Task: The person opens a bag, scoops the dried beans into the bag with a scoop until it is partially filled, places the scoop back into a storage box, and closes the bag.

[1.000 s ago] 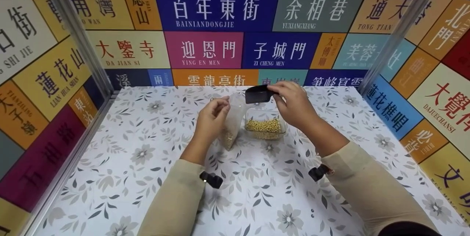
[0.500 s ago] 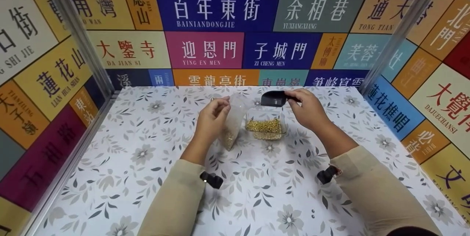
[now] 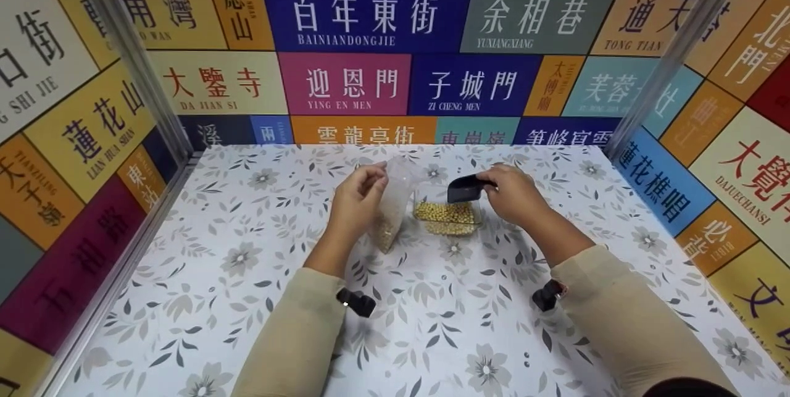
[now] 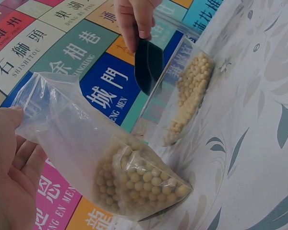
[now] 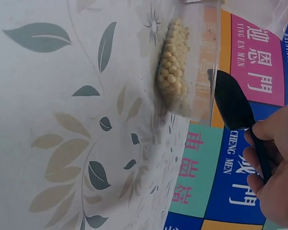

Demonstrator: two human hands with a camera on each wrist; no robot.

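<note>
My left hand (image 3: 359, 194) pinches the top edge of a clear zip bag (image 4: 77, 129), which stands upright with soybeans (image 4: 144, 184) in its lower part. To its right is a clear rectangular container (image 3: 477, 218), partly filled with soybeans (image 3: 444, 210). My right hand (image 3: 512, 193) grips the handle of a black scoop (image 3: 464, 189), held over the container. In the right wrist view the scoop's tip (image 5: 218, 79) is right at the container's rim, and thumb and fingers wrap the handle.
A white tablecloth (image 3: 419, 323) with grey leaves and flowers covers the table. Behind it and on both sides stand panels (image 3: 364, 8) printed with coloured signs. Transparent posts (image 3: 673, 51) rise at the back corners.
The right hand has moved the scoop from beside the bag's mouth rightward, then down over the container. The left hand and the bag have stayed in place.
</note>
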